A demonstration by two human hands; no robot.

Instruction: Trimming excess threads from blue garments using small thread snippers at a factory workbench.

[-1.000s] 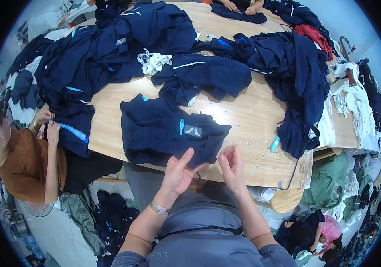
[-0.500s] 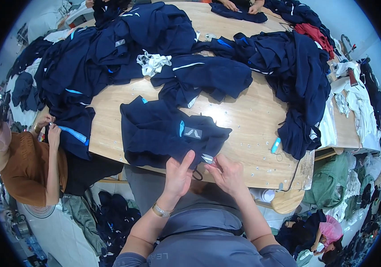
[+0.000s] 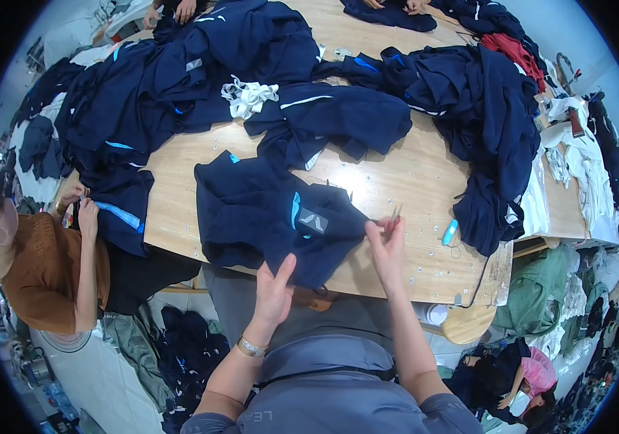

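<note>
A navy garment (image 3: pixel 244 213) lies spread at the table's near edge, with a grey patch (image 3: pixel 314 222) and a light-blue strip on it. My left hand (image 3: pixel 273 295) is closed on its near edge, thumb uppermost, the other fingers partly hidden. Off the garment's right corner, my right hand (image 3: pixel 387 253) is closed around small metal thread snips (image 3: pixel 396 213), their tips pointing up and away from me. The thumb and fingertips of that hand touch the corner of the cloth, which looks drawn out toward it.
Navy garments are heaped at the left (image 3: pixel 136 94) and right (image 3: pixel 468 94). White bands (image 3: pixel 249 98) lie bunched between them. A light-blue handled tool (image 3: pixel 450 232) rests at the right near a black cord. A co-worker (image 3: pixel 49 267) sits close on the left; other hands work across the table.
My right hand has moved up and to the right with the snips, from the garment's near edge to its right corner. My left hand has shifted slightly left and nearer me; the cloth's right side is straighter.
</note>
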